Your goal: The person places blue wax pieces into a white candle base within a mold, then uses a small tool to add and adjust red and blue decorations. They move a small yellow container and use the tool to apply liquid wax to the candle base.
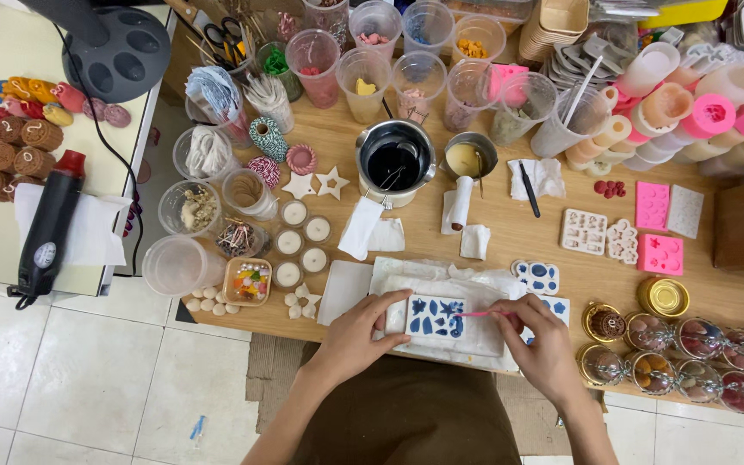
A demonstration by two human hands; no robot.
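Left hand point(362, 331) pressing fingers flat on white mould point(435, 317) holding blue shapes, right hand point(544, 344) pinching pink stick point(475, 314) over it, melting pot point(394, 162) of dark liquid sitting beyond the mould

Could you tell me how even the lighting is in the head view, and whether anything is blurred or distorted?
Head view: soft, even light, with only faint shadows under the left hand and right hand; small glints on the metal pot; the mold is sharp; wide-angle bending shows along the table edge.
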